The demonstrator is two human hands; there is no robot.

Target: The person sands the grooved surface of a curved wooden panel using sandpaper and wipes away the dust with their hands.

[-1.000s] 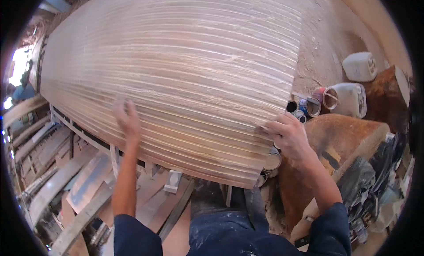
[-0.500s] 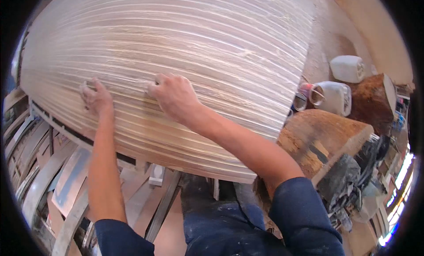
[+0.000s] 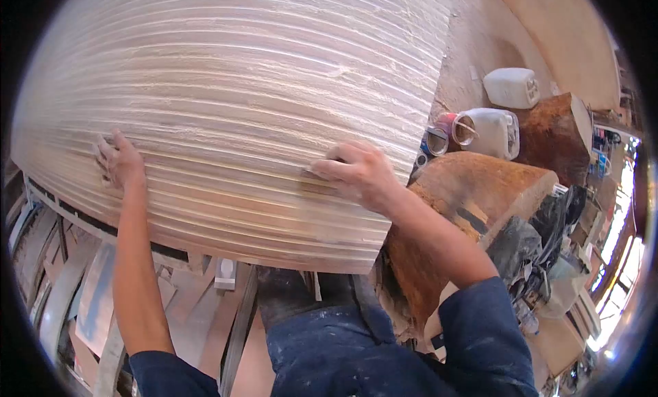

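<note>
A large curved hull-like surface of narrow strips (image 3: 226, 75) fills the upper view, ridged lengthwise and streaked with pale dust or filler. On its lower left part rests my left hand (image 3: 122, 165), fingers spread and bent against the strips. My right hand (image 3: 360, 174) is near the lower right end of the surface, slightly blurred, with its fingers curled together and pressed down. A thin dark edge shows beneath those fingertips, but I cannot make out what it is. Both hands look dusty.
Right of the surface stand cut wooden blocks (image 3: 473, 191), white plastic jugs (image 3: 490, 133) and open cans (image 3: 435, 142). Black plastic sheeting (image 3: 517, 246) lies beside the nearer block. Curved wooden pieces (image 3: 68, 294) crowd the lower left, under the surface's edge.
My right hand has swept right along the strips, away from the left hand. My left hand stays on the surface. The whole view has shifted slightly.
</note>
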